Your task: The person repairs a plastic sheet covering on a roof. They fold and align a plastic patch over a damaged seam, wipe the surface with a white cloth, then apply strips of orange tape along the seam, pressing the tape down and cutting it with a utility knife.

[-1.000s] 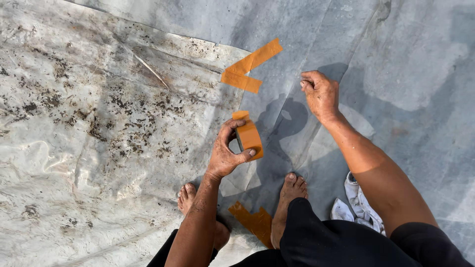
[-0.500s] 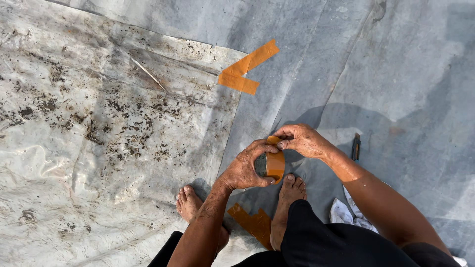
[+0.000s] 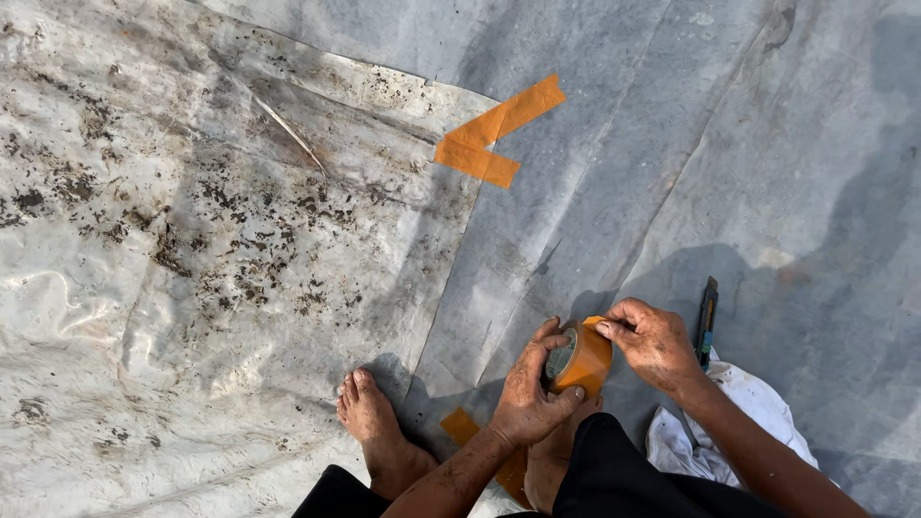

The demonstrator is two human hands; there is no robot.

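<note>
Low at the near edge of the grey sheeting (image 3: pixel 672 144), the left hand (image 3: pixel 530 398) wraps the orange tape roll (image 3: pixel 582 360), fingers curled round its left side and thumb hooked under its near face. Right hand (image 3: pixel 655 341) meets it from the right, fingertips (image 3: pixel 604 328) pinching what looks like the loose tape end on top of the roll; small and partly hidden, so hard to be sure. Both forearms come up from the bottom edge over dark trousers (image 3: pixel 624 480).

Just right of the right hand lies a slim dark utility knife (image 3: pixel 707 321), flat on the sheeting, its near end by a crumpled white cloth (image 3: pixel 729 422). Under the left wrist an orange tape strip (image 3: pixel 465 427) is stuck on a seam. One bare foot (image 3: pixel 374 427) stands left of the hands, on the edge of the dirty pale sheet (image 3: pixel 192 240) covering the left half. The other foot sits under the roll, mostly hidden.

Far off toward the top, two crossed orange tape strips (image 3: pixel 494 134) patch the corner where the dirty sheet overlaps the grey one. A thin twig (image 3: pixel 288 129) lies on the dirty sheet.
</note>
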